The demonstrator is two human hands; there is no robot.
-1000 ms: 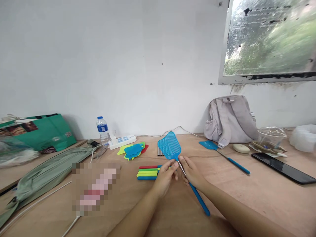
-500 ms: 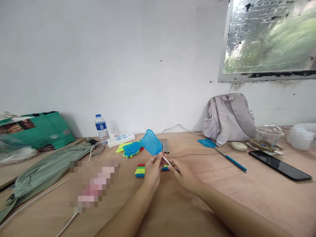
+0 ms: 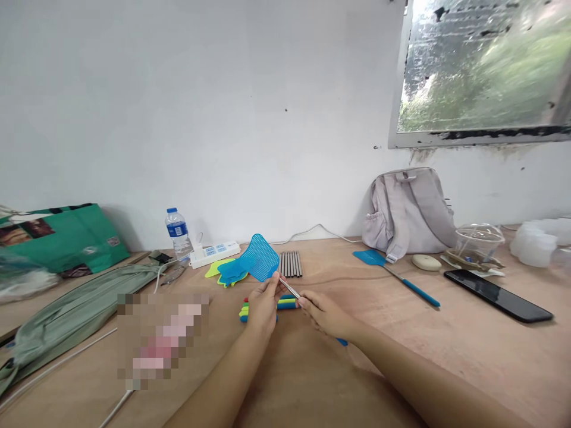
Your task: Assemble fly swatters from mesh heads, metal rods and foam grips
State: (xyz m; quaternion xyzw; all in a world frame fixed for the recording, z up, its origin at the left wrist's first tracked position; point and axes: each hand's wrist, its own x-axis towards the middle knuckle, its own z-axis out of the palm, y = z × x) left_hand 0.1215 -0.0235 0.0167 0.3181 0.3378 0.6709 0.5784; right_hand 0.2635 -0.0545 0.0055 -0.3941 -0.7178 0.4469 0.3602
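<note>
A blue fly swatter (image 3: 261,260) is tilted above the table, its perforated head up and its metal rod slanting down to the right. My left hand (image 3: 263,302) pinches it where head meets rod. My right hand (image 3: 325,312) is closed round its lower part, where a blue end shows below the palm. Under my hands lie several coloured handles (image 3: 288,304), partly hidden. Behind them several metal rods (image 3: 292,264) stand side by side. Blue and yellow swatter heads (image 3: 232,270) are piled to the left. Another blue fly swatter (image 3: 413,287) lies to the right.
On the left are a green bag (image 3: 84,241), a water bottle (image 3: 178,232), a power strip (image 3: 215,254) and a grey-green cloth item (image 3: 89,303). A backpack (image 3: 408,214), a beige case (image 3: 426,262), a plastic cup (image 3: 479,242) and a black phone (image 3: 497,295) stand or lie on the right.
A blue end now shows below my right hand, which has moved slightly lower. The view has shifted a little to the right. My left hand keeps its pinch.
</note>
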